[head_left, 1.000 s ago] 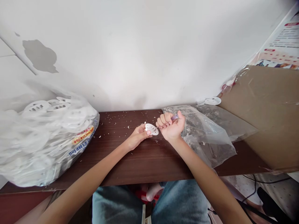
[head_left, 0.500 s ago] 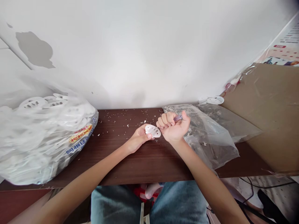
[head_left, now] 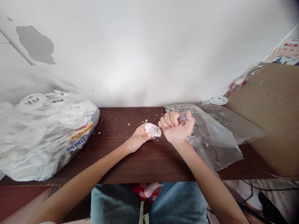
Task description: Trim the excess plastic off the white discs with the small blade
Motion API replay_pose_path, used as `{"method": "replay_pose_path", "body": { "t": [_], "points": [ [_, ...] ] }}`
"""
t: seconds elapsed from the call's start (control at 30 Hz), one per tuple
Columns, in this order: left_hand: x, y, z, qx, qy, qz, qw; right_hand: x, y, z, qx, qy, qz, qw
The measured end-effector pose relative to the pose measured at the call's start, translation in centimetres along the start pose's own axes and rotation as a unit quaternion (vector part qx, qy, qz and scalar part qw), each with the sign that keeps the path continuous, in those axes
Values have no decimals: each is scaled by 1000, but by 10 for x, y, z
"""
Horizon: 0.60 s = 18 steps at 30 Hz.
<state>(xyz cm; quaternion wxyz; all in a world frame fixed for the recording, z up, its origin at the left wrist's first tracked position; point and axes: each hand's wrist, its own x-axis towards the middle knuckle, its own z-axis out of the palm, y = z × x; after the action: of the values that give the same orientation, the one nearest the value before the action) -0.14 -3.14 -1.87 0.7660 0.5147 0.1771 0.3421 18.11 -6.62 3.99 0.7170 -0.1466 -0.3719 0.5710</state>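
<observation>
My left hand [head_left: 138, 138] is closed on the left end of a white oval plastic piece [head_left: 154, 131] with small dark slots, thumb on top and fingers beneath. Beside it, my right hand [head_left: 177, 127] forms a fist, palm side up, around a small tool with a translucent purple handle [head_left: 182, 118]. The rest of that tool is hidden by the fingers, so its exact kind does not show. The right fist's fingertips are at the right edge of the white piece; whether they touch it I cannot tell. Tiny white shavings [head_left: 129, 124] lie scattered on the table behind the hands.
On the left of the dark brown table [head_left: 130, 166] stands a bulging clear bag [head_left: 42, 137] full of similar white pieces. To the right lie a clear plastic bag with scraps [head_left: 217, 140], another white oval piece [head_left: 219, 100] by the wall, and a big cardboard box [head_left: 273, 115].
My right hand has shifted slightly to the right with the purple-handled tool. The white piece in my left hand has stayed nearly in place. The whole view has moved a little.
</observation>
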Motion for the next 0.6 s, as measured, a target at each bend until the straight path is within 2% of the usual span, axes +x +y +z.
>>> {"method": "replay_pose_path", "body": {
  "t": [0.3,0.6],
  "points": [
    [-1,-1,0,-5,-5,-1,1000,0,0,1,-25,13,5,1000],
    [-3,0,3,-6,4,3,1000,-2,2,3,-48,2,-18,999]
  ]
}}
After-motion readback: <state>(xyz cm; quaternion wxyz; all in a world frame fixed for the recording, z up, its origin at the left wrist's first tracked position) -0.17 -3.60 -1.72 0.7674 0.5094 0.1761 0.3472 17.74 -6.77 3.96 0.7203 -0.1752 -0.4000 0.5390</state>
